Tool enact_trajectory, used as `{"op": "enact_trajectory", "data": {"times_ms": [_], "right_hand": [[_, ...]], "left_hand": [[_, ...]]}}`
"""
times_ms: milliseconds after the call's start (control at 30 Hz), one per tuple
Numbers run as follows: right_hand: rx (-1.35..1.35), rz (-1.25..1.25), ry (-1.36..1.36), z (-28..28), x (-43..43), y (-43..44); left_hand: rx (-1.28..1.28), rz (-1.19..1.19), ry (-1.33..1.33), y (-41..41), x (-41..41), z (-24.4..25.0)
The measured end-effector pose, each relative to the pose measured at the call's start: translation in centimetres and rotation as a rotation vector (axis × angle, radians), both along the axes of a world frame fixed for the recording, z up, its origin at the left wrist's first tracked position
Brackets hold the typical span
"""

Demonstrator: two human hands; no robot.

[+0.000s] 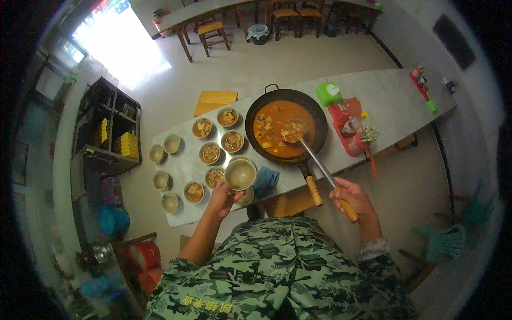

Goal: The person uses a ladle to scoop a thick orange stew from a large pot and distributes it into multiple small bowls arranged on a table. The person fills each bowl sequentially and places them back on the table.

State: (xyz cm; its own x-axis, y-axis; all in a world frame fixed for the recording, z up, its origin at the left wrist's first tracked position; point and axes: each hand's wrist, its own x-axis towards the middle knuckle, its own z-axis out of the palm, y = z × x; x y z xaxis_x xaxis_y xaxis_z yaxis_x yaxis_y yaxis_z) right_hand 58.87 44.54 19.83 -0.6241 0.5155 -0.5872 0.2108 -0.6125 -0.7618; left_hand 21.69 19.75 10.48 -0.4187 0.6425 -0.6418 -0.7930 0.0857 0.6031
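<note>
My left hand [225, 197] holds a bowl [241, 174] by its rim; no food shows inside it. The wooden handle of a long metal ladle [320, 163] is gripped in my right hand [353, 197]. Its round head rests in the orange-red stew of a large black wok [323, 138], with chunks of food in it. Left of the wok stand several filled bowls [211, 153], one partly covered by the held bowl. Another bowl [245, 197] is half hidden below my left hand. A blue cloth [267, 179] lies between the held bowl and the wok's wooden handle [314, 191].
Several bowls without food [161, 180] stand at the table's [182, 138] left end. Right of the wok are a green tissue box [329, 94] and a red condiment caddy [352, 146] with bottles and chopsticks. A wooden stool [216, 100] touches the far edge. A dark shelf [114, 120] stands at left.
</note>
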Motion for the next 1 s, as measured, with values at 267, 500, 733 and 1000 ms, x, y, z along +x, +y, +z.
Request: {"op": "enact_trajectory", "data": {"times_ms": [267, 500, 733, 1000], "right_hand": [[0.045, 0.02, 0.016, -0.1, 0.4, -0.1], [0.104, 0.034, -0.013, 1.2, 0.3, -0.3], [0.097, 0.031, -0.047, 1.6, 0.4, -0.3], [0.0, -0.061, 0.0, 0.3, 0.1, -0.5]], "left_hand": [[-0.007, 0.001, 0.001, 0.0, 0.0, 0.2], [0.0, 0.011, 0.02, 0.1, 0.3, 1.2], [0.037, -0.001, 0.009, 0.4, 0.2, 1.2], [0.061, -0.026, 0.031, 2.0, 0.8, 1.5]]}}
